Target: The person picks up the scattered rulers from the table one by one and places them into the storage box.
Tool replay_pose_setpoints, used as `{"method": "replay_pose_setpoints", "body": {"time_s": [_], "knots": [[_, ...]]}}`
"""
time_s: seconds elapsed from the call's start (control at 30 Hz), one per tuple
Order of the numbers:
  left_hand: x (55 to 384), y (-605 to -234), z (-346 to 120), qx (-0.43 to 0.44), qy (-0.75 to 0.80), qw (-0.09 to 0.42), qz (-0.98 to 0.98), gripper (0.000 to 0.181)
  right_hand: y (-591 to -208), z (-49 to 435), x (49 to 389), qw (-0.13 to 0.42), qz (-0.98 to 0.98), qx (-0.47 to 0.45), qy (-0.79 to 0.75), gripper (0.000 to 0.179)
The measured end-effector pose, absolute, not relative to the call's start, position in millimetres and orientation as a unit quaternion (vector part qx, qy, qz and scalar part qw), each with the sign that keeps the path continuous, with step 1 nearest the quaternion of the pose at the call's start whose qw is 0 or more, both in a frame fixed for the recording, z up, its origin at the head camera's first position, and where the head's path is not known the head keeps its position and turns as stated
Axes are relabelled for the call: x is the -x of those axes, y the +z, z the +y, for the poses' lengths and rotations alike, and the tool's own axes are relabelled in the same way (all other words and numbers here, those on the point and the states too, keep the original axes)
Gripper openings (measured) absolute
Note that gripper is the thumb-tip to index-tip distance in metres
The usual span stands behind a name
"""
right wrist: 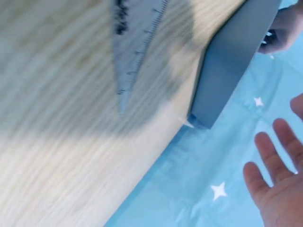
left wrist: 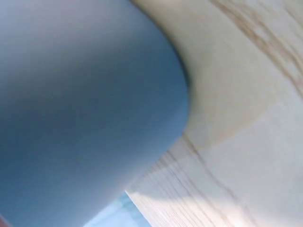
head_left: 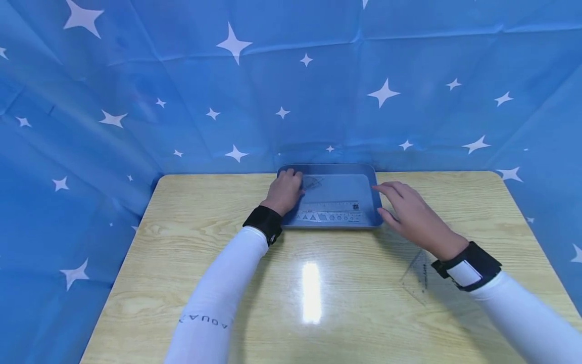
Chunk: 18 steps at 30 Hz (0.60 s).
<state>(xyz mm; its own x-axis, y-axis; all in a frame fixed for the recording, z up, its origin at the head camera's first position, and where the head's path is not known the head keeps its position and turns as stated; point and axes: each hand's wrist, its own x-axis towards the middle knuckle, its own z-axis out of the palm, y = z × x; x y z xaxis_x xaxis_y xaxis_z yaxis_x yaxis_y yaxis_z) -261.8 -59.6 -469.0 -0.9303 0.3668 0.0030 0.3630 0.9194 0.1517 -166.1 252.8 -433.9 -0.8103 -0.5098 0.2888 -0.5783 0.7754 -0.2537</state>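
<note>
A blue-grey tray (head_left: 334, 226) sits near the back edge of the table. My left hand (head_left: 284, 192) grips its left rim with curled fingers, the thumb on the inner side. The tray's outer wall (left wrist: 94, 104) fills much of the left wrist view. Just off the right rim, my right hand (head_left: 411, 217) hovers with spread fingers, holding nothing. Inside the tray lie a clear ruler (head_left: 329, 206), a shape-stencil ruler (head_left: 327, 217) and a transparent set square (head_left: 312, 183), partly hard to make out. Another clear set square (right wrist: 137, 52) lies on the table under the right forearm.
The wood-grain table (head_left: 195, 242) has rounded back corners and ends just behind the tray. A blue curtain with white stars (head_left: 318, 101) hangs behind and along both sides. Light glares off the table (head_left: 311, 293) in front of the tray.
</note>
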Motion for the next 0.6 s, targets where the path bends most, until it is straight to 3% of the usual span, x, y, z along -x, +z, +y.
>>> {"method": "replay_pose_setpoints", "body": {"time_s": [0.23,0.6], "knots": [[262,-474,-57,-0.197,0.042,0.007,0.979,0.042,-447,276,146,0.133,-0.929,-0.293,0.181,0.048],[262,-472,-56,-0.190,0.029,0.014,0.981,0.044,-454,294,126,0.124,-0.928,-0.311,0.166,0.056]]}}
